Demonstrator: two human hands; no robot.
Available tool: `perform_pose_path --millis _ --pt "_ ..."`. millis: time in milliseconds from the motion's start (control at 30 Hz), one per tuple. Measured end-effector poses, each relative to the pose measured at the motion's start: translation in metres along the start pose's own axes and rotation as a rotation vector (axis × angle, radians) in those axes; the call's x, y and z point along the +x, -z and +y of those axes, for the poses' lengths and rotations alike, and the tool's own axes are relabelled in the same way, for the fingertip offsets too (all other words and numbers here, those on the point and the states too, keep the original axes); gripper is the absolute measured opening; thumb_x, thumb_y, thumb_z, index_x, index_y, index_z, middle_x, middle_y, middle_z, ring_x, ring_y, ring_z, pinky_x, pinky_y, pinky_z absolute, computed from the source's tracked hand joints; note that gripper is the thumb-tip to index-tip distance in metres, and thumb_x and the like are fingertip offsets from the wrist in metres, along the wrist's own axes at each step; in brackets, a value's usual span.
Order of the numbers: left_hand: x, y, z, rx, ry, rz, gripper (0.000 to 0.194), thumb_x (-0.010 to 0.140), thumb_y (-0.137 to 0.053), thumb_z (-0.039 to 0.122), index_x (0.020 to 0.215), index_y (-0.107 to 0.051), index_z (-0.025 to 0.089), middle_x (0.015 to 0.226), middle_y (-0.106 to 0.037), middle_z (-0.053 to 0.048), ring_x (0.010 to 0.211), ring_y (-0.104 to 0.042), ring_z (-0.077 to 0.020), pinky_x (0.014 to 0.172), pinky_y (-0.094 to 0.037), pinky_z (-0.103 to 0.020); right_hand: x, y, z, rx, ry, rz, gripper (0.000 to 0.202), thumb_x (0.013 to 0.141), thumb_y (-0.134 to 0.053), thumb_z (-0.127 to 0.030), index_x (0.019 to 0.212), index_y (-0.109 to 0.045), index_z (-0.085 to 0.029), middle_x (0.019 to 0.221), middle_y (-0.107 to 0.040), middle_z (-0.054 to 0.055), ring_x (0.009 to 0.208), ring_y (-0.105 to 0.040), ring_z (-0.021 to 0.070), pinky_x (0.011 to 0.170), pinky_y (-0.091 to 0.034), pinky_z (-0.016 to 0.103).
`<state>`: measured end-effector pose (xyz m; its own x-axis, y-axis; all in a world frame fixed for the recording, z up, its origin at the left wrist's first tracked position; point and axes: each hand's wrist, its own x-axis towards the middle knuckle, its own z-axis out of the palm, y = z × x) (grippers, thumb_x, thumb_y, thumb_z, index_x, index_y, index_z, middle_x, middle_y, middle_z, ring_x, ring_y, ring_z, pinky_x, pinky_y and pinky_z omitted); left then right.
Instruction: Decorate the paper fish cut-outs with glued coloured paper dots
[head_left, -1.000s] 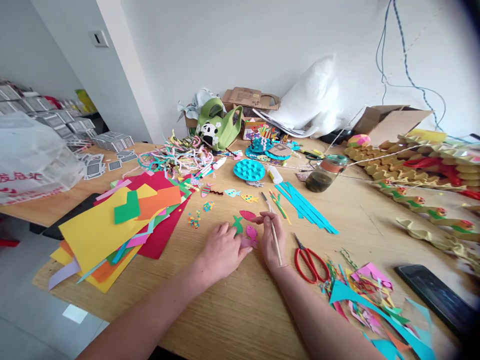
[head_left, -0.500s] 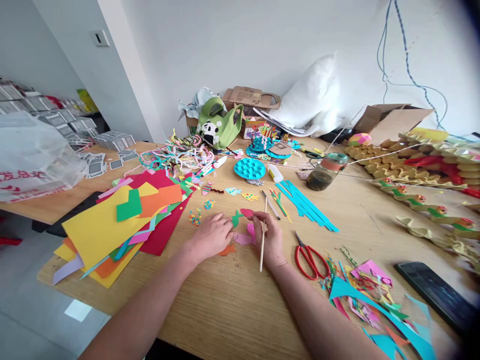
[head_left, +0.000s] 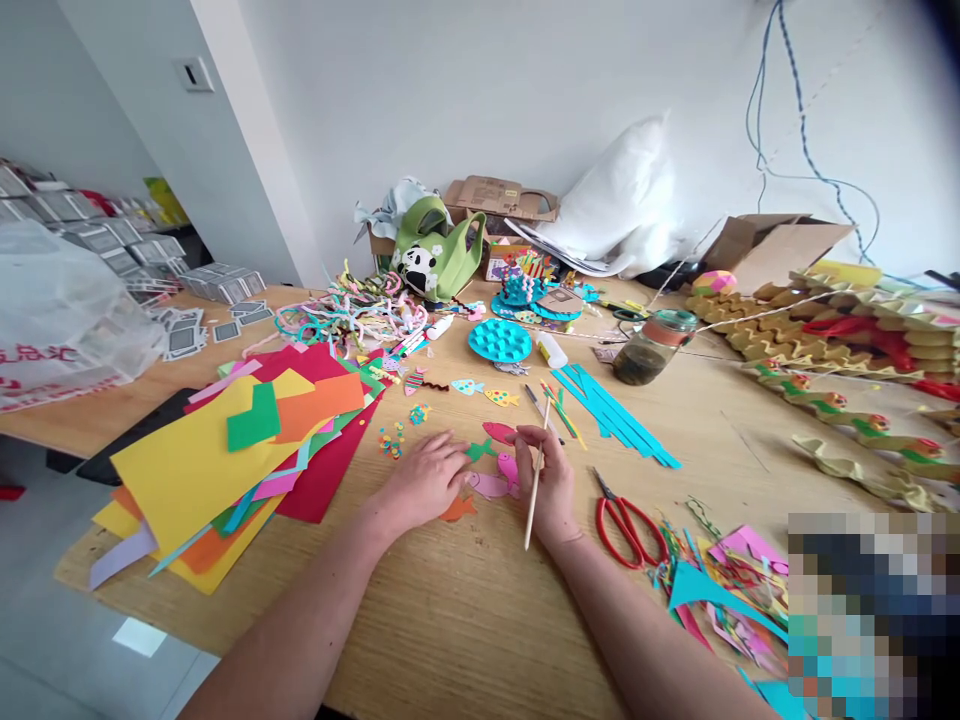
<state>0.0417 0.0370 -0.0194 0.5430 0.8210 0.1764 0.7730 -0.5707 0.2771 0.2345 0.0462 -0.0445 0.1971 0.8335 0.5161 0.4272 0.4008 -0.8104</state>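
My right hand (head_left: 553,485) is closed around a thin pale stick (head_left: 535,495), which slants down toward me. My left hand (head_left: 429,478) rests palm down on the table with its fingers loosely spread, holding nothing visible. Paper fish lie between and just beyond the hands: a red one (head_left: 499,433), a green one (head_left: 480,451), pink ones (head_left: 509,468) and an orange one (head_left: 459,508) by my left fingertips. Farther off are a blue dotted fish (head_left: 468,387) and a yellow dotted fish (head_left: 501,397). Small paper dots (head_left: 391,441) lie beyond my left hand.
Coloured paper sheets (head_left: 202,470) are stacked at left. Red-handled scissors (head_left: 630,530) and paper scraps (head_left: 731,590) lie at right. Behind are a blue disc (head_left: 499,341), blue strips (head_left: 611,410), a glass jar (head_left: 652,350) and a green bag (head_left: 442,250).
My right hand has drawn slightly right and down from the red and pink fish, showing more of them. The stick has shifted with it. My left hand has barely moved.
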Motion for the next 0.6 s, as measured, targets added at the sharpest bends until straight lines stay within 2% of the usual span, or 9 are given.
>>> perform_pose_path --millis 100,333,600 --pt "-0.0002 0.0019 0.0005 -0.022 -0.012 0.004 0.024 0.098 -0.050 0.024 0.113 -0.068 0.019 0.126 -0.066 -0.003 0.135 -0.044 -0.0242 0.113 -0.038 -0.040 -0.0008 0.0004 -0.0021 0.020 -0.006 0.011 0.011 0.092 -0.052 -0.026 0.098 -0.061 -0.022 0.089 -0.072 0.005 0.084 -0.067 0.0197 0.078 -0.052 0.036" --pt "-0.0015 0.0022 -0.0022 -0.056 -0.008 0.067 0.024 0.098 -0.050 0.025 0.112 -0.068 0.019 0.128 -0.065 -0.005 0.133 -0.046 -0.0256 0.113 -0.037 -0.044 0.0007 0.0025 0.0023 -0.003 0.015 0.067 0.013 0.092 -0.051 -0.029 0.100 -0.058 -0.022 0.087 -0.072 0.005 0.084 -0.068 0.0205 0.079 -0.052 0.038" --pt "-0.0025 -0.0010 0.0019 -0.044 -0.055 0.028 0.028 0.100 -0.046 0.031 0.113 -0.069 0.021 0.122 -0.068 -0.004 0.132 -0.046 -0.0261 0.113 -0.036 -0.046 0.0032 0.0030 -0.0013 0.012 -0.005 0.080 0.013 0.093 -0.050 -0.031 0.099 -0.056 -0.022 0.084 -0.073 0.004 0.082 -0.068 0.0203 0.078 -0.050 0.038"
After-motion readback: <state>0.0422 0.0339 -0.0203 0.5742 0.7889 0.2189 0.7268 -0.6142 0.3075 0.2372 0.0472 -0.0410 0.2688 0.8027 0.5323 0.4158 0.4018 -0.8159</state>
